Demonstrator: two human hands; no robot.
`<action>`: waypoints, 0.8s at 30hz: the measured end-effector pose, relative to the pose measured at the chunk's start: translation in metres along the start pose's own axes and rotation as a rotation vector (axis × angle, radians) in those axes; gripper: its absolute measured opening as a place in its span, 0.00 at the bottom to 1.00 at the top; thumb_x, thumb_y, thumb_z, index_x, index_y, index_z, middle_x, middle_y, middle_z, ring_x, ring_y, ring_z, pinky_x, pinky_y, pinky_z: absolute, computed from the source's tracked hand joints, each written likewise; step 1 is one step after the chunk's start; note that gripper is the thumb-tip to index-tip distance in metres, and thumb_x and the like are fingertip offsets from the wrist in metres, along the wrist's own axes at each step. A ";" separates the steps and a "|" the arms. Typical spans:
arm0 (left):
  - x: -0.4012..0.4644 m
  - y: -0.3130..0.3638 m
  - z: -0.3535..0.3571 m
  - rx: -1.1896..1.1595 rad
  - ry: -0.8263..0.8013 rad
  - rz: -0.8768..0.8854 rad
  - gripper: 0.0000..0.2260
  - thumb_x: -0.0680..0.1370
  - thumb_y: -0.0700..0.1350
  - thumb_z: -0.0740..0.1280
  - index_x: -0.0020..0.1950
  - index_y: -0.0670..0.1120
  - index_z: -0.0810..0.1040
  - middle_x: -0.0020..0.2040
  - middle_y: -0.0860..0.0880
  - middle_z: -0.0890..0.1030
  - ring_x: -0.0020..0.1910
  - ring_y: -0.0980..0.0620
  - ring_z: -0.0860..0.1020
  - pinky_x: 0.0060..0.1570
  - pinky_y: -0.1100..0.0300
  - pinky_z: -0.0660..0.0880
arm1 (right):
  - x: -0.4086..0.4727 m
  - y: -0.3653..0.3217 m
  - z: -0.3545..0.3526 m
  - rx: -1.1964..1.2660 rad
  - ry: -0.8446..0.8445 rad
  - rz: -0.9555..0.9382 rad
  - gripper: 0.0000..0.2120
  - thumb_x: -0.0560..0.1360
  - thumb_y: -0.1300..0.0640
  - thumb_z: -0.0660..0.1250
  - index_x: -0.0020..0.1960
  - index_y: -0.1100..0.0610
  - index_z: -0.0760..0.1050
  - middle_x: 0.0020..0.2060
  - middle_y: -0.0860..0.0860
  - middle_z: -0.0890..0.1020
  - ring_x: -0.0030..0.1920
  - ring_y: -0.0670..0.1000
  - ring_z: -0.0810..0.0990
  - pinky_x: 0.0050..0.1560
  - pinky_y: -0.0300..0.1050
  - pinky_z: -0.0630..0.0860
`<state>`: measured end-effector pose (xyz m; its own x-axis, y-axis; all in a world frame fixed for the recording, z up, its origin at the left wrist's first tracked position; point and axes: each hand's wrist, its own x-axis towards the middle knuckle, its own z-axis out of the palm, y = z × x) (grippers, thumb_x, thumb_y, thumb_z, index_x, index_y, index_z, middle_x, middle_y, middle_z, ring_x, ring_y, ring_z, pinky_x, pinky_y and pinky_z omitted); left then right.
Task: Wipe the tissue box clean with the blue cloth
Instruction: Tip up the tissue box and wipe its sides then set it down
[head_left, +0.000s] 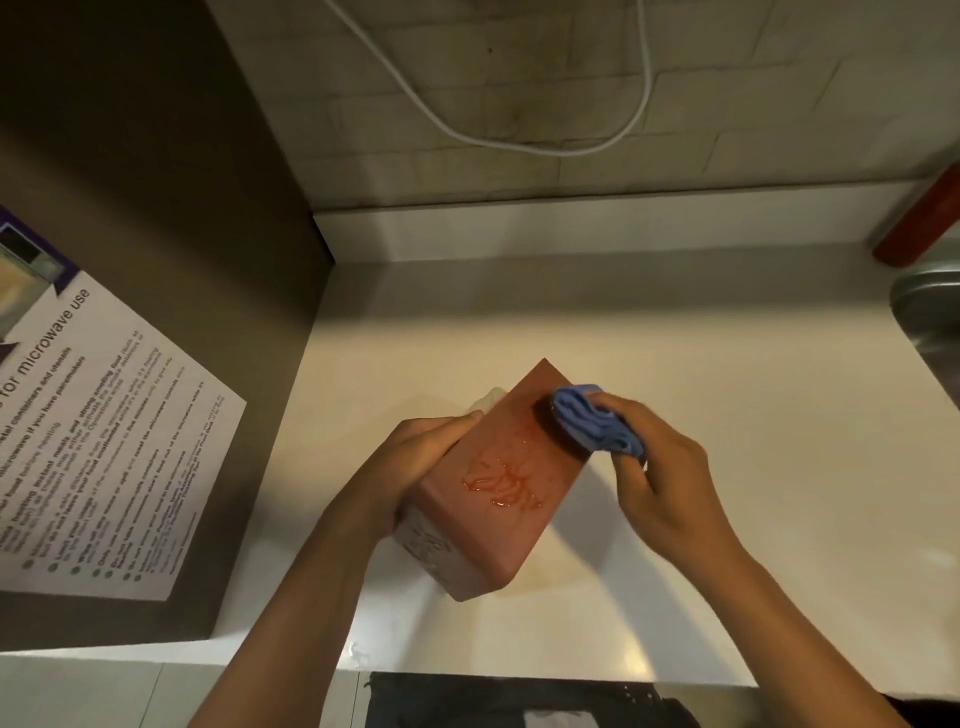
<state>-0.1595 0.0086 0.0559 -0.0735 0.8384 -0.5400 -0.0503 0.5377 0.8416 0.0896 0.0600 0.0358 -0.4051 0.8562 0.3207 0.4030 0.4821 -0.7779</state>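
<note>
Head view — right hand (660, 467) clutching cloth (592, 421)

A pale desk (675, 545) meets a tiled wall (467, 78) where a white cable (519, 143) loops. A microwave notice (104, 441) is at left; a steel sink (930, 312) and red object (924, 218) at right.

I count one red-brown rectangular tissue box (498, 483) and one bunched-up blue cloth (592, 423). I see two bare hands, the left hand (415, 457) and the right hand (660, 467). I also count one white cord (519, 140) and one paper microwave notice (104, 441).
</note>
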 end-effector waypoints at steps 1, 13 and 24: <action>-0.001 0.001 0.000 0.012 -0.008 -0.003 0.23 0.72 0.64 0.71 0.53 0.46 0.86 0.46 0.46 0.86 0.44 0.47 0.84 0.46 0.56 0.78 | 0.007 0.003 -0.001 -0.018 0.020 0.031 0.23 0.75 0.72 0.60 0.66 0.55 0.73 0.60 0.45 0.79 0.57 0.39 0.76 0.58 0.28 0.69; 0.003 -0.003 -0.005 0.057 -0.007 -0.001 0.23 0.68 0.67 0.71 0.48 0.50 0.87 0.41 0.49 0.86 0.40 0.49 0.84 0.45 0.55 0.79 | 0.004 -0.001 0.005 -0.062 0.024 0.005 0.24 0.73 0.71 0.60 0.67 0.58 0.73 0.62 0.52 0.78 0.60 0.50 0.78 0.63 0.36 0.71; 0.007 -0.006 -0.008 0.063 0.045 -0.002 0.16 0.75 0.62 0.69 0.49 0.51 0.87 0.45 0.45 0.87 0.44 0.44 0.86 0.48 0.50 0.80 | 0.011 -0.015 0.020 -0.118 -0.100 -0.053 0.24 0.72 0.72 0.64 0.67 0.60 0.73 0.66 0.55 0.75 0.69 0.53 0.70 0.70 0.45 0.64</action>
<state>-0.1679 0.0100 0.0469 -0.1186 0.8331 -0.5402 0.0118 0.5452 0.8382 0.0624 0.0585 0.0407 -0.5059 0.8090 0.2994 0.4701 0.5495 -0.6907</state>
